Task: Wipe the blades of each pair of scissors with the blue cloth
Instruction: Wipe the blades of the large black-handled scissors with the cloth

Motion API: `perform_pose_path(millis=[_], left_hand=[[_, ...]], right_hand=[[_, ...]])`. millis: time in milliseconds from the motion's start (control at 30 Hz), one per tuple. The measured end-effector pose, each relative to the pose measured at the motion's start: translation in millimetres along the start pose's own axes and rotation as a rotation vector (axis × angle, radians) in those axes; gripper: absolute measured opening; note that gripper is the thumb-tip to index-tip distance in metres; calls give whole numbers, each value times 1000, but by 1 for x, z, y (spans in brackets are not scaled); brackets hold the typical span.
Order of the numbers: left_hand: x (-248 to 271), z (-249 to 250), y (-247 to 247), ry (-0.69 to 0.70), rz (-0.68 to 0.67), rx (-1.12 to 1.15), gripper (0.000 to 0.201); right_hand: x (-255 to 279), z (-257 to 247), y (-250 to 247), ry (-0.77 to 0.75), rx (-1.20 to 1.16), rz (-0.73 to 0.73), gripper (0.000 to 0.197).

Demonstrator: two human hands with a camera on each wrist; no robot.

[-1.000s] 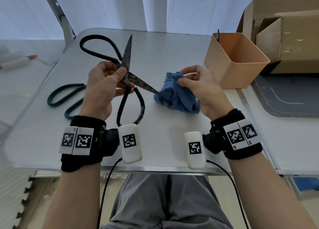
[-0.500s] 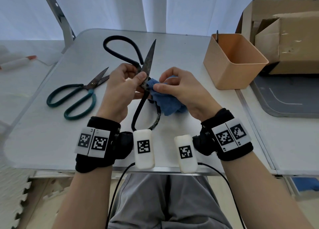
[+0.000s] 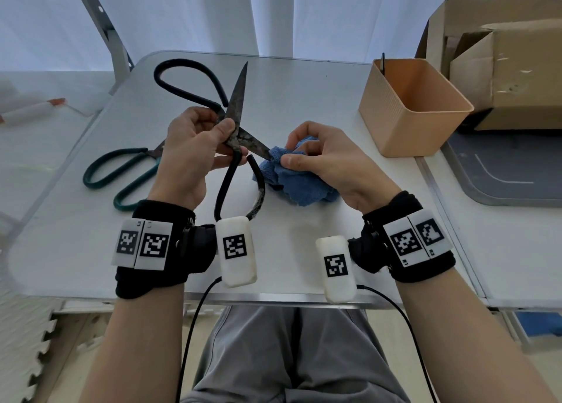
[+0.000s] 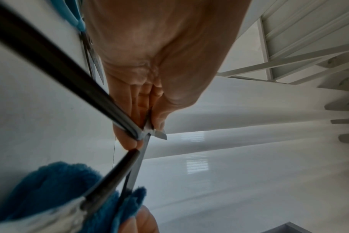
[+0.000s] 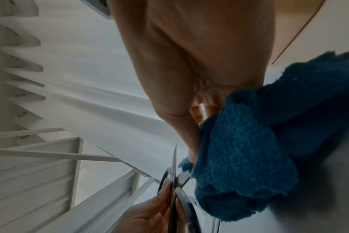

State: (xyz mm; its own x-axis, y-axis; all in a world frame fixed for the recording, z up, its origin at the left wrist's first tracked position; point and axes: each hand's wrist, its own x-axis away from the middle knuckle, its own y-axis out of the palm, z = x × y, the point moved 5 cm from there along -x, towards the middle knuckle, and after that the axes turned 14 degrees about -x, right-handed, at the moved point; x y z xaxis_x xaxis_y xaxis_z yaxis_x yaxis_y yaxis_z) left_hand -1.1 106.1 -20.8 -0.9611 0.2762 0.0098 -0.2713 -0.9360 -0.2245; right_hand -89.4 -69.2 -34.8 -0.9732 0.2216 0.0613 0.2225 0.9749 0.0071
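Large black-handled scissors (image 3: 237,107) with rusty blades stand spread wide above the table. My left hand (image 3: 194,147) pinches them at the pivot, thumb on top. One blade points up and away; the other blade (image 3: 255,145) points right, its tip buried in the blue cloth (image 3: 299,183). My right hand (image 3: 322,156) pinches the cloth around that tip. In the left wrist view the blade (image 4: 136,167) enters the cloth (image 4: 50,189). The right wrist view shows the cloth (image 5: 249,149) bunched under the fingers. Green-handled scissors (image 3: 121,174) lie on the table at the left, partly hidden by my left hand.
An orange plastic bin (image 3: 413,110) stands on the white table (image 3: 304,92) to the right of my hands. Cardboard boxes (image 3: 501,62) sit behind it, and a grey tray (image 3: 511,171) lies on the adjoining surface. A metal frame leg (image 3: 103,28) rises at the back left.
The cloth slid from the pivot out along the right-pointing blade to its tip. The right hand moved right; the left hand and scissors shifted slightly left.
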Motion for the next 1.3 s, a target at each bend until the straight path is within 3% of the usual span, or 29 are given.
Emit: perform_pose_path(millis=[567, 700, 833, 900, 1067, 1200, 1300], left_hand=[[-1, -2, -3, -16, 37, 40, 11], [-3, 0, -10, -9, 83, 52, 12], [-1, 4, -7, 2, -4, 24, 11], [2, 4, 1, 0, -52, -2, 14], [7, 2, 22, 0, -133, -57, 20], [6, 2, 26, 5, -130, -58, 23], [7, 2, 29, 6, -134, -69, 17]], right_hand=[[-1, 0, -7, 22, 71, -20, 14], [-6, 1, -23, 21, 109, 136, 18], [-6, -1, -31, -12, -189, 275, 17], [-5, -4, -25, -14, -336, 244, 12], [-7, -7, -9, 0, -437, 131, 19], [-8, -3, -4, -4, -316, 11, 13], [-7, -1, -1, -4, -242, -1, 13]])
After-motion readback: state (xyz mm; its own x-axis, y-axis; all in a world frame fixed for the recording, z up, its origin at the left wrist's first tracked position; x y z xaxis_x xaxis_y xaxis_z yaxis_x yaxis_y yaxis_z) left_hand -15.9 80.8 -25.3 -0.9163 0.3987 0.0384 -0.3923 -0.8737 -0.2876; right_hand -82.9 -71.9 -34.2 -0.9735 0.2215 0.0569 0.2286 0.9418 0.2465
